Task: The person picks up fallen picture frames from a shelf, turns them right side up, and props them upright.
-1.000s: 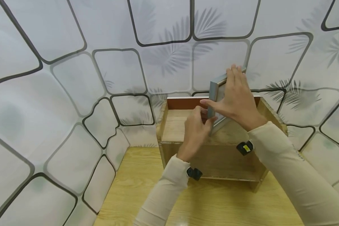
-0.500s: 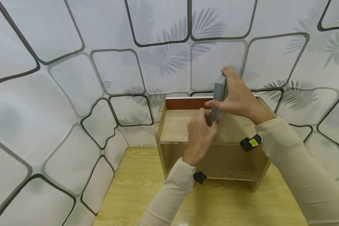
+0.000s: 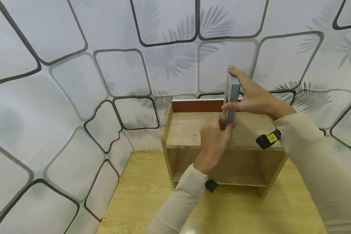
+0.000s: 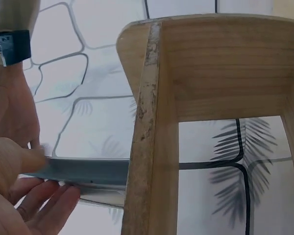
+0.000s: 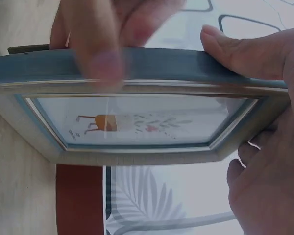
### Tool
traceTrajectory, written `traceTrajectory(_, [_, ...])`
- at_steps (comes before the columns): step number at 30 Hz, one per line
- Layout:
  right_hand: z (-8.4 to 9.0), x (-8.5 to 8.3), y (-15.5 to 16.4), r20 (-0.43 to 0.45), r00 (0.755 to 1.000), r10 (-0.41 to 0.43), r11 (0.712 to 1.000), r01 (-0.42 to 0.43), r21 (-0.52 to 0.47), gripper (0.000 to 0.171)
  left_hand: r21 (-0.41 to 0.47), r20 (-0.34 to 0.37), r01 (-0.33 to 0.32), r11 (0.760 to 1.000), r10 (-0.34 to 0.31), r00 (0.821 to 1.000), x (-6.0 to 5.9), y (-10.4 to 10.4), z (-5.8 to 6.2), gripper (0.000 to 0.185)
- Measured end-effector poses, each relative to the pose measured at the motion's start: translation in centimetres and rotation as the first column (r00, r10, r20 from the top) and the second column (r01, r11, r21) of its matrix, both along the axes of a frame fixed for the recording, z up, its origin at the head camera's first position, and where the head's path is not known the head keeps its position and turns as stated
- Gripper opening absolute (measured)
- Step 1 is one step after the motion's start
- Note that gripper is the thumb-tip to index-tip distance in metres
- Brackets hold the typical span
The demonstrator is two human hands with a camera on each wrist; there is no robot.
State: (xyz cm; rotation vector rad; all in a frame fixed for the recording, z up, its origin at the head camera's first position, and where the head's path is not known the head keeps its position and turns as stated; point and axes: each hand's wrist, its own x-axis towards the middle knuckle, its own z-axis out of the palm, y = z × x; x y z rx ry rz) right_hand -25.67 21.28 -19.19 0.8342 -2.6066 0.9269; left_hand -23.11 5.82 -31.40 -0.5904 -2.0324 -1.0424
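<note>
A picture frame with blue-grey sides stands on edge above the top board of a small wooden shelf, seen nearly edge-on. The right wrist view shows its pale front border, around a print of a potted plant. My left hand pinches the lower near corner between thumb and fingers; its thumb is blurred in the right wrist view. My right hand grips the upper part, thumb on the near side and fingers at the top. Whether the frame's bottom touches the board cannot be told.
The shelf has a lower compartment and a reddish-brown back strip. It stands on a yellow wood-grain table, close to patterned wall covering behind and at the left. A wooden side panel shows in the left wrist view.
The picture frame has turned in my hands: its front was visible in the head view, and now the near side and a strip of the back show. Both hands have shifted slightly right.
</note>
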Motion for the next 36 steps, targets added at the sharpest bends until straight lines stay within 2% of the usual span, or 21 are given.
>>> traceTrajectory(4, [0.2, -0.1, 0.3, 0.01, 1.0, 0.026, 1.0, -0.026, 0.009, 0.112, 0.017, 0.008, -0.002, 1.0, 0.002, 1.0, 0.0, -0.7, -0.4, 0.012])
traceTrajectory(7, [0.2, -0.3, 0.5, 0.013, 0.999, 0.033, 0.999, -0.033, 0.002, 0.113, 0.004, 0.086, 0.04, 0.999, -0.04, 0.995, -0.2, -1.2, -0.7, 0.013])
traceTrajectory(10, [0.0, -0.3, 0.6, 0.007, 0.999, 0.036, 0.999, -0.036, -0.001, 0.114, -0.036, 0.171, 0.097, 0.995, -0.089, 0.981, -0.4, -1.5, -0.8, 0.019])
traceTrajectory(12, [0.0, -0.4, 0.7, 0.001, 0.999, 0.033, 0.999, -0.033, 0.004, 0.114, -0.061, 0.185, 0.105, 0.993, -0.092, 0.978, -0.5, -1.6, -0.9, 0.019])
traceTrajectory(18, [0.1, -0.5, 0.3, 0.005, 1.0, 0.025, 1.0, -0.025, 0.016, 0.113, -0.132, 0.111, 0.016, 0.991, -0.001, 0.994, -0.8, -2.4, -0.9, 0.014])
traceTrajectory(22, [0.2, -0.7, -0.2, 0.009, 1.0, 0.028, 0.999, -0.028, 0.035, 0.114, -0.187, 0.049, -0.054, 0.981, 0.065, 0.997, -1.0, -3.3, -0.8, 0.011])
traceTrajectory(31, [0.7, -1.3, -2.2, 0.026, 0.999, 0.048, 0.995, -0.05, 0.087, 0.112, -0.277, -0.02, -0.16, 0.948, 0.161, 0.987, -1.8, -5.1, -0.7, 0.012])
traceTrajectory(36, [0.7, -1.4, -3.2, 0.048, 0.998, 0.048, 0.993, -0.052, 0.104, 0.111, -0.293, -0.014, -0.195, 0.936, 0.2, 0.98, -1.9, -5.9, -0.7, 0.014])
